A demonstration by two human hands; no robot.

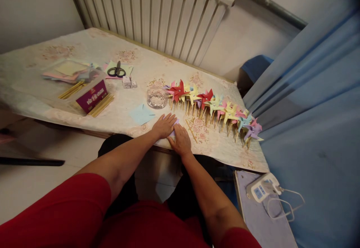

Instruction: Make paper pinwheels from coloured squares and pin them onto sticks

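– Status?
– Left hand [164,126] palm down, fingers stretched out. Right hand [182,140] just beside it, also flattened. Both sit over a small lilac paper piece [177,121] near the front edge of the floral-covered desk [94,47].
– Gripping anything?
– No grip visible. Can't tell what's under the palms; most of the paper is covered.
– Step?
– Reads as pressing paper flat. Any crease is hidden.
– Doing it well?
– Line up edges before loading. One hand anchors, the other's fingertips push outward, even pressure. Too much skew in the push and the sheet could creep or wrinkle.
– Clearance?
– Thin wooden stick [191,131] lies near, to the right; pale blue slit paper [140,114] left; clear round plastic tub [156,99] beyond. Don't let a wrist sweep the multicoloured paper pinwheels [215,104].
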